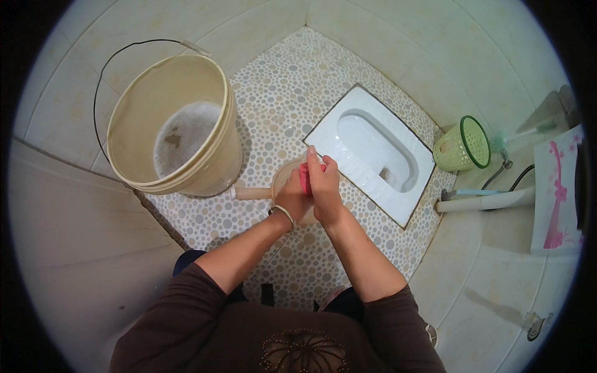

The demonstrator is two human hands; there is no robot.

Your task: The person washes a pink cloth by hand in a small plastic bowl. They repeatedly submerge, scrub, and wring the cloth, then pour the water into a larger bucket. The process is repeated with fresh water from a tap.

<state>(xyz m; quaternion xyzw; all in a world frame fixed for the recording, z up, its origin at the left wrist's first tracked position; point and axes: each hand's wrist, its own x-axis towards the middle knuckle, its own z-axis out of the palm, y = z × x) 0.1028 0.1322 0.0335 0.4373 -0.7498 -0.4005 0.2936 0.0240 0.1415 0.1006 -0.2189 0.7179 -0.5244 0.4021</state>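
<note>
My left hand (294,192) and my right hand (325,186) are pressed together around a small red cloth (305,179), of which only a part shows between them. A pale bracelet circles my left wrist. Beneath both hands a translucent plastic dipper (280,179) rests on the pebble-patterned floor; its handle (253,193) points left, and its inside is mostly hidden. To the upper left stands a large cream plastic bucket (228,154) with a raised wire handle, holding foamy grey water (186,140).
A white squat toilet (322,126) is set in the floor beyond my right hand. By the right wall are a green perforated wastebasket (450,149), a white pipe (489,202) and a pale blue-handled tool (478,191). Tiled walls enclose the corner.
</note>
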